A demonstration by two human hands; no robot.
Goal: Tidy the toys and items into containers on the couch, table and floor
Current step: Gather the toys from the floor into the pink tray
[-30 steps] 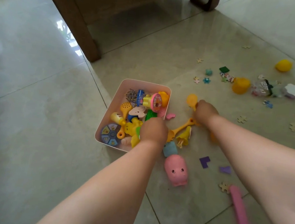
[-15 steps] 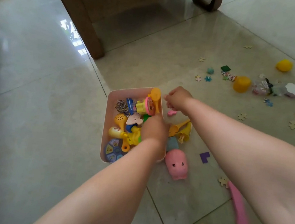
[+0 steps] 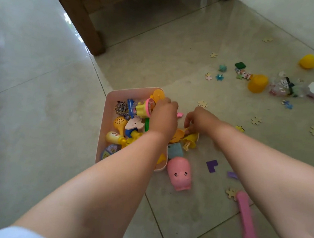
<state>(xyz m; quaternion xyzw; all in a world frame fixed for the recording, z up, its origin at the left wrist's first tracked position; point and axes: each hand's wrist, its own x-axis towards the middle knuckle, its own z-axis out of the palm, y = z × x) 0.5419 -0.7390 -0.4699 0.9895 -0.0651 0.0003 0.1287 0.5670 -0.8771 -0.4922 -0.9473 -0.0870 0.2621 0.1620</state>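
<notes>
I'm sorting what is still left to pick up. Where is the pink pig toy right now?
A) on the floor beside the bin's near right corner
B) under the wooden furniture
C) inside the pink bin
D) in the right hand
A: the pig lies on the tile floor just outside the bin, with neither hand touching it.

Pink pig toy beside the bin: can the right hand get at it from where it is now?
Probably yes. The pink pig toy lies uncovered on the floor, near the right hand, with only small toys between them.
</notes>
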